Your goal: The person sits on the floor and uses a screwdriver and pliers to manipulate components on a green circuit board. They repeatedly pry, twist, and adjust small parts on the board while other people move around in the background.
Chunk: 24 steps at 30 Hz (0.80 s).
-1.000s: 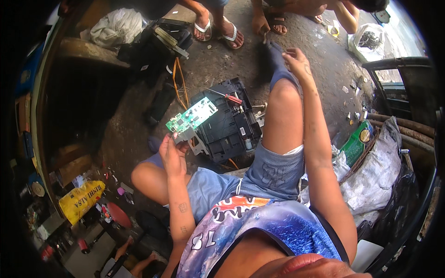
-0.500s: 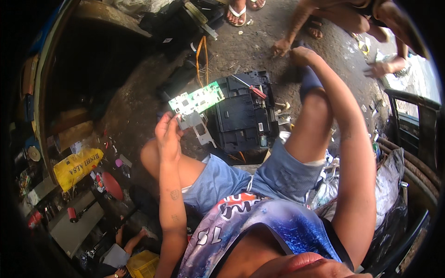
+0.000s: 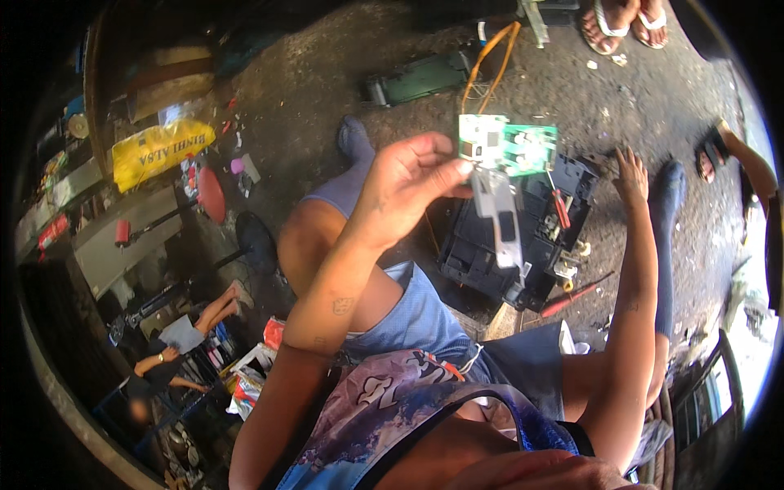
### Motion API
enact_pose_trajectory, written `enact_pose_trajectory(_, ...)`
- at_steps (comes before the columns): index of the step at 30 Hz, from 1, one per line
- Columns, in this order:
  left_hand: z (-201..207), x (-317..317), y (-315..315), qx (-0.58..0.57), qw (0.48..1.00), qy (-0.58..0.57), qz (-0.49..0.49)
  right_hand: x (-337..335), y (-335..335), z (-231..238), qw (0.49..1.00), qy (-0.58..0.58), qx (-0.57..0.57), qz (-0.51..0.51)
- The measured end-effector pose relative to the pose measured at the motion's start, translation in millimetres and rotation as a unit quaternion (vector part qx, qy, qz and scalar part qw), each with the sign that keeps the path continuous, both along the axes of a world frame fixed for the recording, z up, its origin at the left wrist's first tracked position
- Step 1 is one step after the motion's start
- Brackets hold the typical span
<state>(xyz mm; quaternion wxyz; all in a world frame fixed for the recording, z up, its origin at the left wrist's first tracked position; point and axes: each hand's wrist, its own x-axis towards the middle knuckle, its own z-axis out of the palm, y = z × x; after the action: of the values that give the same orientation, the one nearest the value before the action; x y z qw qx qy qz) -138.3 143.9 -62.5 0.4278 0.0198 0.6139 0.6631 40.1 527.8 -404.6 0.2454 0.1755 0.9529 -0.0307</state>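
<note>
My left hand (image 3: 412,184) pinches a green circuit board (image 3: 529,149) at its left end, between thumb and fingers. A grey metal bracket (image 3: 498,216) hangs below the board and looks attached to it. The board is held above a black plastic housing (image 3: 482,245) that lies on the ground between my legs. A screwdriver (image 3: 561,208) with a red handle rests on the housing. My right hand (image 3: 630,175) is open, fingers stretched out, beside the housing and close to the ground; I cannot tell whether it touches. It holds nothing.
A red-handled tool (image 3: 572,300) lies beside the housing. An orange cable loop (image 3: 490,65) and a dark green panel (image 3: 420,79) are beyond the board. Other people's sandalled feet (image 3: 608,28) stand at the far right. A yellow sack (image 3: 159,151) lies at the left.
The view has swung, so things appear shifted. My left hand still holds the board. My right hand has moved from near my shin to beside the housing, fingers spread. The crouching person's hands have left view.
</note>
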Motion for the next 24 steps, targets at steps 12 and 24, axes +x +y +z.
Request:
enact_pose_trajectory(12,16,-2,-14,0.029,0.993,0.090,0.073,47,26,-21,0.992,0.034,-0.091,-0.083)
enact_pose_trajectory(24,97,84,-63,0.171,0.951,0.244,0.084,85,-177,371,0.702,0.130,-0.658,-0.241)
